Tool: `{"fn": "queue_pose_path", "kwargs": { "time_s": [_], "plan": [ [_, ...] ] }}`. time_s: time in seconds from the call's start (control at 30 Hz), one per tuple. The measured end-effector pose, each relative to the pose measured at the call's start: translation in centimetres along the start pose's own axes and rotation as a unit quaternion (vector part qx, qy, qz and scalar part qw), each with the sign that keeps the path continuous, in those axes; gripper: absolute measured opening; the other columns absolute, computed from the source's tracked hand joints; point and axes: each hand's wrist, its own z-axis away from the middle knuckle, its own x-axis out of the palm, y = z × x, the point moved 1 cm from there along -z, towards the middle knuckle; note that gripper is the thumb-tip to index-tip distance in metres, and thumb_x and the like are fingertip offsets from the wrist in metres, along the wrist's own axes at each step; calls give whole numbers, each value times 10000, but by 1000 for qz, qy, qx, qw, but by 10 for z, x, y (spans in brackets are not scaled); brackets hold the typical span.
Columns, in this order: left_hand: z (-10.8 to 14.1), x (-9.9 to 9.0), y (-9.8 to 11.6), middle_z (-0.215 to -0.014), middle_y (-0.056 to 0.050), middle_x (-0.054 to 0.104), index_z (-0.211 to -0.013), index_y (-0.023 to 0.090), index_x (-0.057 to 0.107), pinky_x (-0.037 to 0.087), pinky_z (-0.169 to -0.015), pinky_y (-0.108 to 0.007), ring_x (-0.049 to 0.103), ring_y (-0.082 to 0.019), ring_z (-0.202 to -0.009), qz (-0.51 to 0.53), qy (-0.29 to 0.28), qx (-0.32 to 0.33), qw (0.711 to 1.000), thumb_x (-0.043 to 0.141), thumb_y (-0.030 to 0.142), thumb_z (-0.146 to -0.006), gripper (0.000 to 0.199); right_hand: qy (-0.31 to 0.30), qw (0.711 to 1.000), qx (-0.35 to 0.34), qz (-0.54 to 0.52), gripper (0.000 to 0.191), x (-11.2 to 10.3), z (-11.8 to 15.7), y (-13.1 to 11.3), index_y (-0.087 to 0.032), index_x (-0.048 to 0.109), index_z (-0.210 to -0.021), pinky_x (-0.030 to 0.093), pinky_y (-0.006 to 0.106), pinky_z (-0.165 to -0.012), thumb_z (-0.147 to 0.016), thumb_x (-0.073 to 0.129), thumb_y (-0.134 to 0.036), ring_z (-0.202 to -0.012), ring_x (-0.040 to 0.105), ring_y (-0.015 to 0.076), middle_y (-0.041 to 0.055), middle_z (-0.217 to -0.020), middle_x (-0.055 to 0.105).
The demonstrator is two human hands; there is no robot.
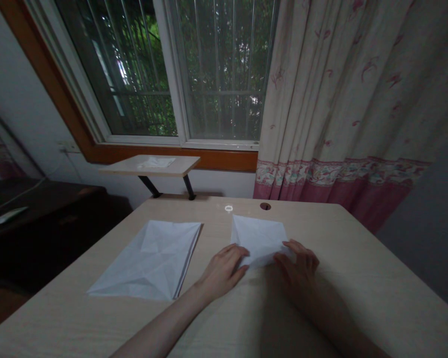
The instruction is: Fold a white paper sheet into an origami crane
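Observation:
A folded sheet of white paper (261,236) lies on the desk in front of me, its far edge toward the window. At its near left edge is my left hand (226,271), fingertips on top of the paper and thumb at the border, gripping it. My right hand (300,266) holds the near right corner between bent fingers and thumb. The paper's near edge is partly hidden by both hands. Left of them rests a larger stack of white paper (149,261), creased and layered along its right side, touched by neither hand.
The pale wooden desk (358,298) has a raised shelf (188,166) at its back left, with a crumpled white piece (157,162) on it. A round cable hole (265,206) sits near the back edge. Behind are a window and a curtain (321,124); a dark cabinet (59,199) stands left.

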Motion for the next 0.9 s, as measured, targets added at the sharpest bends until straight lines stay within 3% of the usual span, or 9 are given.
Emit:
{"fn": "queue_pose_path", "kwargs": {
  "time_s": [0.57, 0.9],
  "plan": [
    [1, -6, 10, -1167, -57, 660, -1204, 224, 528, 450, -1042, -371, 587, -218, -1166, 73, -42, 47, 995, 492, 304, -974, 246, -34, 999, -25, 2, 252, 14, 6, 7, -252, 583, -1089, 363, 501, -988, -940, 464, -86, -1216, 497, 297, 114, -1285, 543],
    [2, 2, 5, -1179, -55, 644, -1194, 222, 534, 481, -980, -314, 606, -176, -1096, 115, -55, 53, 990, 394, 172, -991, 251, -73, 995, -57, -35, 264, 19, 12, 9, -236, 571, -1163, 440, 487, -977, -964, 434, -128, -1222, 490, 289, 130, -1299, 528]
  ]
}}
